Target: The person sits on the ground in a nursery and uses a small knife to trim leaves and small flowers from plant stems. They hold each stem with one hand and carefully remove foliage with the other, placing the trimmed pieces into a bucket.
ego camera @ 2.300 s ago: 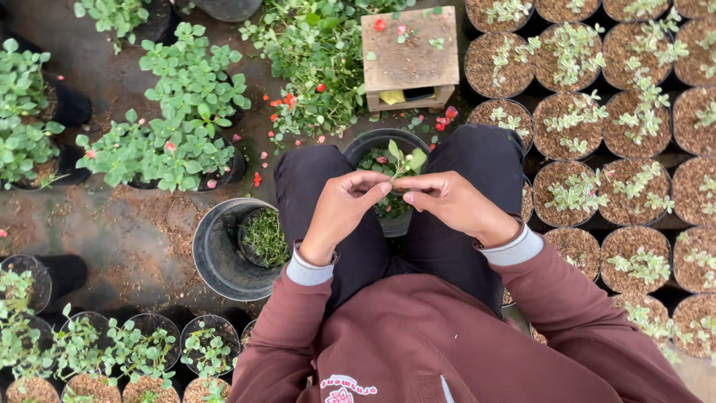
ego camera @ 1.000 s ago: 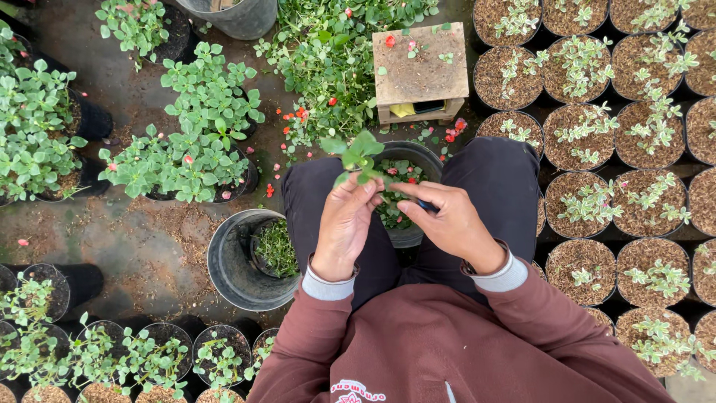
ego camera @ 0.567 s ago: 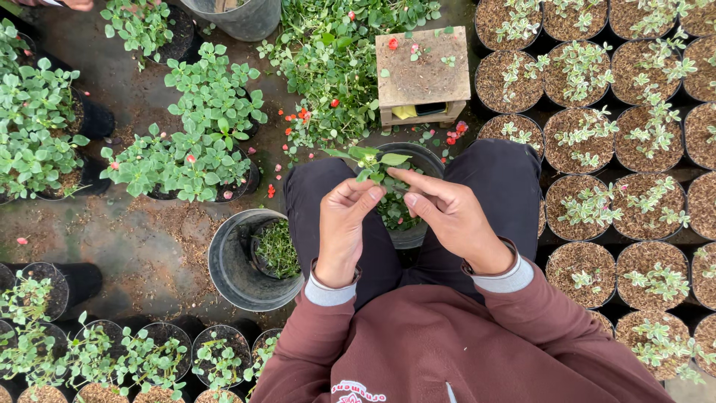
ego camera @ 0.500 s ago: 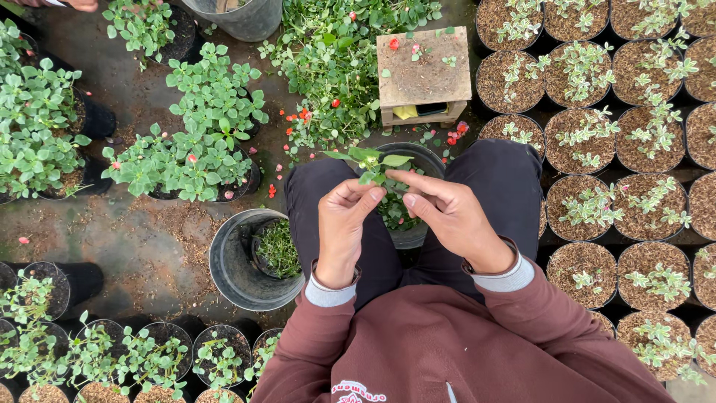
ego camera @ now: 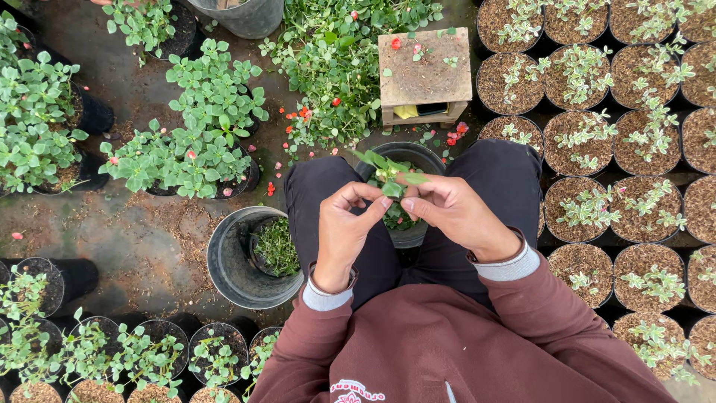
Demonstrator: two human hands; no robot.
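I sit with my knees apart, in dark trousers and a maroon top. Between them stands a black pot point(ego camera: 418, 155) with cuttings in it. My left hand point(ego camera: 344, 224) and my right hand point(ego camera: 449, 212) meet above the pot and pinch a green leafy cutting point(ego camera: 388, 170) between the fingertips. Its leaves stick up and to the left of my fingers. Both hands touch the stem; the lower part of the stem is hidden behind my fingers.
A grey bucket point(ego camera: 227, 261) with green trimmings stands by my left knee. A small wooden stool point(ego camera: 425, 75) sits ahead. Rows of soil-filled pots with small cuttings point(ego camera: 619, 134) fill the right; leafy potted plants point(ego camera: 186, 149) and red petals lie at left.
The cutting has come down from its raised position to just above the pot. My fingertips have drawn closer together on it. The view has shifted slightly.
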